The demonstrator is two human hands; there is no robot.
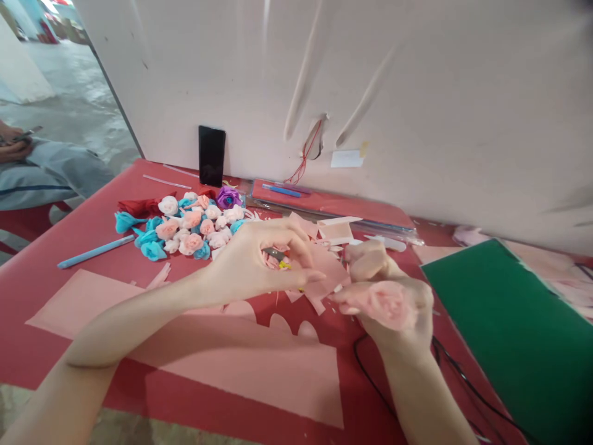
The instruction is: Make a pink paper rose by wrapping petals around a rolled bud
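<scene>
My right hand (403, 290) is closed, with a pale pink paper rose (389, 305) held against the fingers, its layered petals facing me. To its left, my left hand (259, 253) curves over the scrap pile, thumb and fingers apart with nothing visibly gripped. Through that gap show a small dark grey object (277, 253) and a yellow bit (284, 264), too small to name. Pink paper scraps (324, 272) lie between the two hands. Below the left forearm, a pink paper sheet (278, 377) with rounded petal shapes along its upper edge rests on the red tabletop (185, 380).
Several pink, white and blue paper flowers (192, 228) cluster at left, near a purple flower (228, 198) and a blue pen (96, 251). A phone (212, 156) leans on the wall. A green board (514, 334) and black cable (467, 377) lie right. Another person's leg (50, 170) shows far left.
</scene>
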